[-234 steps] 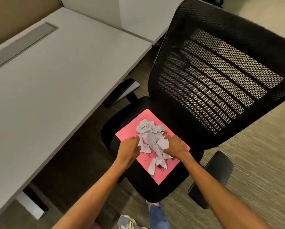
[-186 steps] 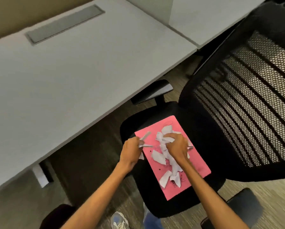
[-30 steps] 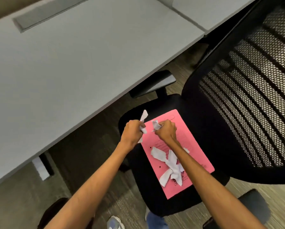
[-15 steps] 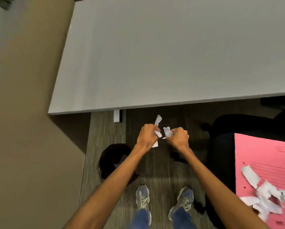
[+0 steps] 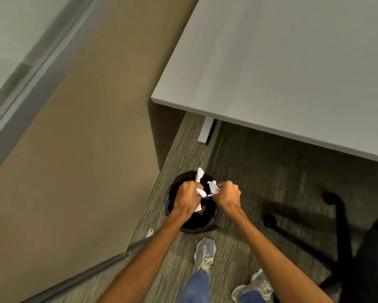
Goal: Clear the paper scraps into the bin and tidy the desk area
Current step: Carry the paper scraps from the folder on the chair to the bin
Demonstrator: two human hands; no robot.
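Note:
A round black bin [image 5: 175, 193] stands on the floor by the wall, below both my hands. My left hand [image 5: 187, 196] is closed around white paper scraps [image 5: 199, 174], one strip sticking up above the fist and another hanging below it. My right hand [image 5: 226, 194] is closed on a smaller crumpled scrap [image 5: 213, 186]. The two fists almost touch, right over the bin's opening. The pink folder with the other scraps is out of view.
The grey desk [image 5: 293, 62] fills the upper right, its leg [image 5: 206, 130] behind the bin. A tan wall [image 5: 74, 138] runs along the left. The black chair base [image 5: 336, 232] is at right. One small scrap [image 5: 149, 232] lies on the floor by the wall. My feet [image 5: 204, 253] stand just behind the bin.
I have turned left, away from the chair. Both fists, still holding scraps, have moved from beside the bin to over its opening. The pink folder has left the view.

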